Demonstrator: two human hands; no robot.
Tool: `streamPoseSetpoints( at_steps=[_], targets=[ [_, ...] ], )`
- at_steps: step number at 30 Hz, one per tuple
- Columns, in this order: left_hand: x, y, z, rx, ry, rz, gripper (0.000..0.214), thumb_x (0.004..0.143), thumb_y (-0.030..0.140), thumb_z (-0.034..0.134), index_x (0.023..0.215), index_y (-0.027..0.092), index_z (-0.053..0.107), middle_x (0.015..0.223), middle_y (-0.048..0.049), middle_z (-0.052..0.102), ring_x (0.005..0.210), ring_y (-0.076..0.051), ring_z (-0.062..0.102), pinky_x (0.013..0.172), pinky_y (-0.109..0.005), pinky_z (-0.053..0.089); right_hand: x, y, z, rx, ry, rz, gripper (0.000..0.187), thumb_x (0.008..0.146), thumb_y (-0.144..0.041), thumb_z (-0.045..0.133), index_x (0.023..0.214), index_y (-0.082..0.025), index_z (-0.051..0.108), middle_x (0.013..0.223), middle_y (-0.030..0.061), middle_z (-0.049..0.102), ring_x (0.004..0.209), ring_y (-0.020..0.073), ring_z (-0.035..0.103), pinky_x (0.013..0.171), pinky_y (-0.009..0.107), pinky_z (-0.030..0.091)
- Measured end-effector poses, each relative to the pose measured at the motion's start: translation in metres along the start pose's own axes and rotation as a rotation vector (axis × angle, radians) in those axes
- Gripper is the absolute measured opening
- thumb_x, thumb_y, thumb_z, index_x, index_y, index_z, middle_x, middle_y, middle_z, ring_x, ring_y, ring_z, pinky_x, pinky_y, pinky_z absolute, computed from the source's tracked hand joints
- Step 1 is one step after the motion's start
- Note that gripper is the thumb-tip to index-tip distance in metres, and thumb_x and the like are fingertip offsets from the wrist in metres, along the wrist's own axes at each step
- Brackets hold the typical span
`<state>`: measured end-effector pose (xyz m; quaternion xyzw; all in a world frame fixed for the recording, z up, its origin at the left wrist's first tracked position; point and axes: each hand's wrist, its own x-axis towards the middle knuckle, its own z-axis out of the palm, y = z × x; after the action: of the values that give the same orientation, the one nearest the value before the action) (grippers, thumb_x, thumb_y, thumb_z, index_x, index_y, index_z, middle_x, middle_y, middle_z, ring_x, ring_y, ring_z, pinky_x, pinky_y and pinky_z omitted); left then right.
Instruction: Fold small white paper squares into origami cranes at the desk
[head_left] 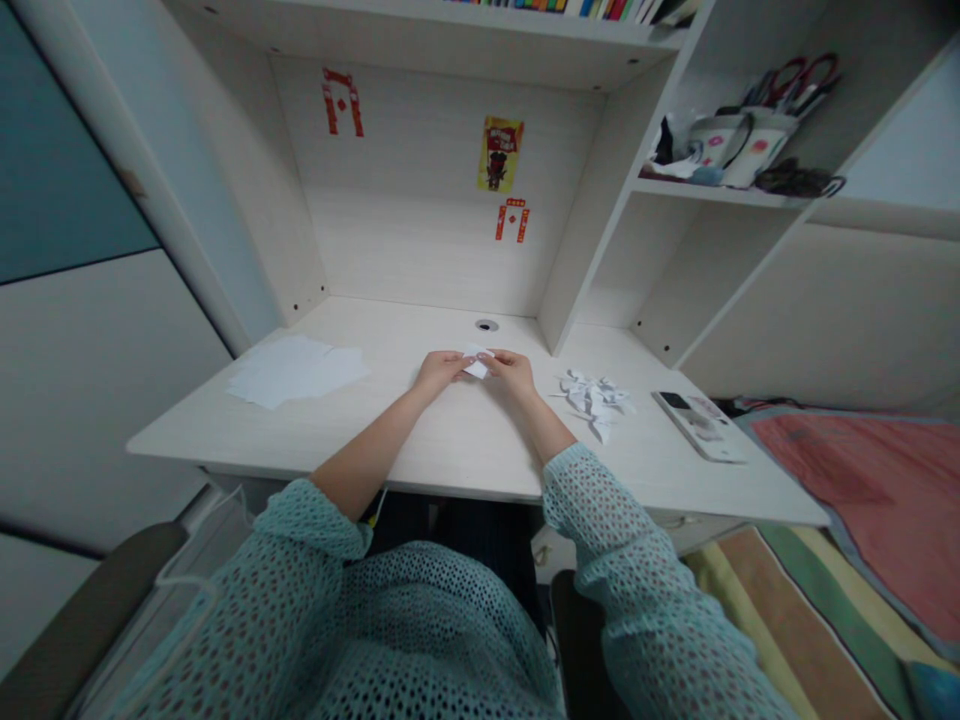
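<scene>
My left hand and my right hand meet over the middle of the white desk. Both pinch a small folded piece of white paper between their fingertips, just above the desk top. A stack of flat white paper sheets lies to the left of my hands. To the right sits a pile of several small folded white paper figures.
A white remote control lies at the desk's right end. A cable hole is at the back. The side shelf holds cups with scissors. A bed with a red and striped blanket is on the right.
</scene>
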<state>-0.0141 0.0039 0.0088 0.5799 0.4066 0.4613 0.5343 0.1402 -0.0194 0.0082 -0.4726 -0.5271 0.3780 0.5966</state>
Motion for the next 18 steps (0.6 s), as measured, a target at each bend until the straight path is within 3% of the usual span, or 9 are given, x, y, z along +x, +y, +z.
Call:
streamPoseSetpoints(
  at_steps=[7, 13, 18],
  targets=[
    [0.0008, -0.0025, -0.001, 0.111, -0.013, 0.074, 0.036, 0.064, 0.041, 0.071, 0.08, 0.009, 0.07, 0.065, -0.0061, 0.066, 0.056, -0.011, 0.057, 0.054, -0.022, 0.041, 0.0015, 0.0054, -0.0016, -0.08, -0.007, 0.013, 0.047, 0.055, -0.058, 0.068, 0.066, -0.013, 0.068, 0.059, 0.0026, 0.06, 0.056, 0.0109, 0.047, 0.053, 0.024, 0.035],
    [-0.0022, -0.0006, 0.0008, 0.11, -0.044, -0.008, 0.033, 0.065, 0.041, 0.071, 0.074, 0.009, 0.068, 0.067, -0.0075, 0.067, 0.059, -0.013, 0.061, 0.055, -0.021, 0.043, 0.0006, 0.0049, -0.0008, -0.075, -0.01, 0.022, 0.048, 0.055, -0.061, 0.067, 0.064, -0.013, 0.065, 0.058, 0.0018, 0.058, 0.055, 0.0112, 0.046, 0.052, 0.024, 0.034],
    [-0.0016, 0.0, 0.0024, 0.059, -0.043, -0.014, 0.033, 0.064, 0.042, 0.072, 0.073, 0.01, 0.067, 0.066, -0.0054, 0.066, 0.062, -0.013, 0.064, 0.057, -0.02, 0.045, -0.001, 0.0053, -0.0002, -0.069, -0.036, 0.052, 0.045, 0.056, -0.059, 0.068, 0.055, -0.015, 0.056, 0.049, -0.0026, 0.047, 0.049, 0.0084, 0.037, 0.049, 0.024, 0.03]
  ],
)
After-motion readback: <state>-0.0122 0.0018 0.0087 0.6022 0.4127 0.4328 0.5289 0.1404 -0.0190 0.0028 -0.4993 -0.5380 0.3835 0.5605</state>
